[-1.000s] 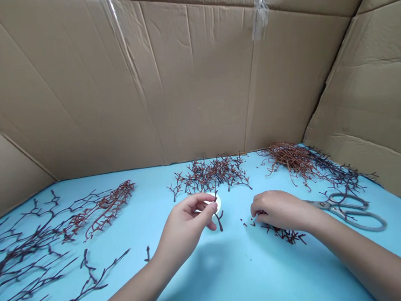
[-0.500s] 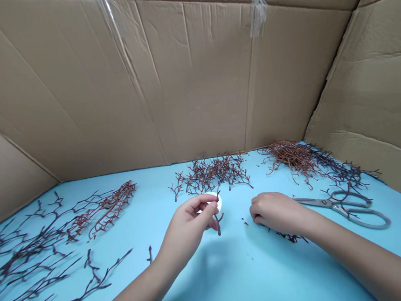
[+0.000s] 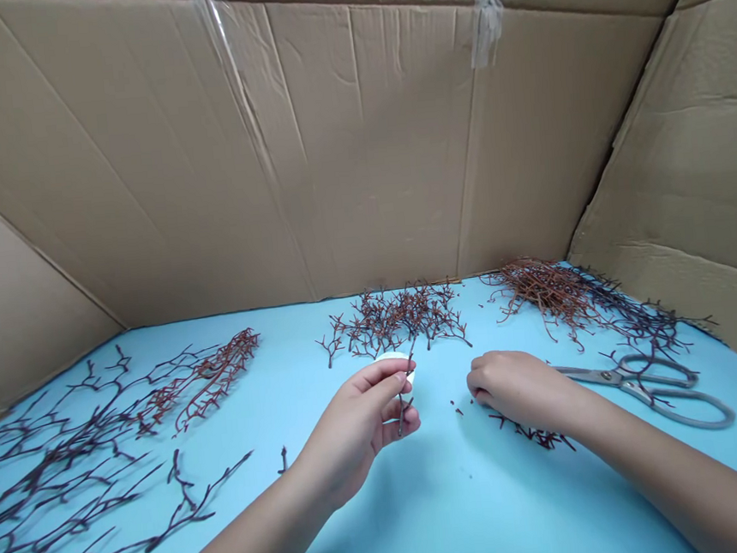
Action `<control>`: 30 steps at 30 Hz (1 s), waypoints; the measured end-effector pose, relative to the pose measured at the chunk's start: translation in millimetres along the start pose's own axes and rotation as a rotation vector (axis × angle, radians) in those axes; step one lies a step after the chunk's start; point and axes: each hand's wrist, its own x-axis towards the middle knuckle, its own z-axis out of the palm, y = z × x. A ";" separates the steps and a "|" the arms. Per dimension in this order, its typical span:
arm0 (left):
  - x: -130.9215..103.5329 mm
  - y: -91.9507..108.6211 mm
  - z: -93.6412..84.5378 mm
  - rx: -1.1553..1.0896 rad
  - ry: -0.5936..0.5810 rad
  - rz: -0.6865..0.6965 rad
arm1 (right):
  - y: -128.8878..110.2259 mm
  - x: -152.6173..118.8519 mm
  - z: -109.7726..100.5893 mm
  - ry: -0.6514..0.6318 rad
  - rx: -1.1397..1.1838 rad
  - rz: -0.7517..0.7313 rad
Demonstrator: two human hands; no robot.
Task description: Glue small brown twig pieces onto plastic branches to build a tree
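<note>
My left hand (image 3: 371,418) pinches a small dark brown twig (image 3: 401,407) between thumb and index finger, roughly upright above the table. Behind those fingers a white round object (image 3: 408,364) is partly hidden. To the right, my right hand (image 3: 511,389) rests low by the surface with its fingers curled closed; what they hold, if anything, is hidden. Short dark twig bits (image 3: 541,439) lie under and beside the right wrist. A pair of scissors (image 3: 642,383) lies to the right of that hand, its blades running behind the wrist.
Branching twigs (image 3: 404,316) are heaped at the back middle. A reddish-brown pile (image 3: 547,291) and darker twigs (image 3: 636,313) lie back right. Long dark branches (image 3: 56,476) and a reddish bunch (image 3: 215,376) spread across the left. Cardboard walls (image 3: 371,156) enclose the blue table (image 3: 416,530).
My left hand has turned slightly and its lower fingers have opened out, with the twig still pinched. The right hand stays closed in nearly the same place. The whole view has shifted slightly.
</note>
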 end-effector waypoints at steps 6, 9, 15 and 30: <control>-4.5 2.6 2.7 -0.108 -0.049 -0.065 | -10.2 3.4 -9.2 0.191 0.175 0.063; -5.8 4.3 5.6 -0.146 -0.024 -0.090 | -21.1 1.4 -16.4 0.391 0.420 0.056; -9.9 4.7 8.8 -0.177 -0.056 -0.121 | -38.3 -9.0 -25.7 0.602 0.658 -0.047; -22.1 3.7 16.9 0.472 -0.006 0.200 | -51.7 -9.0 -15.7 0.791 0.647 -0.115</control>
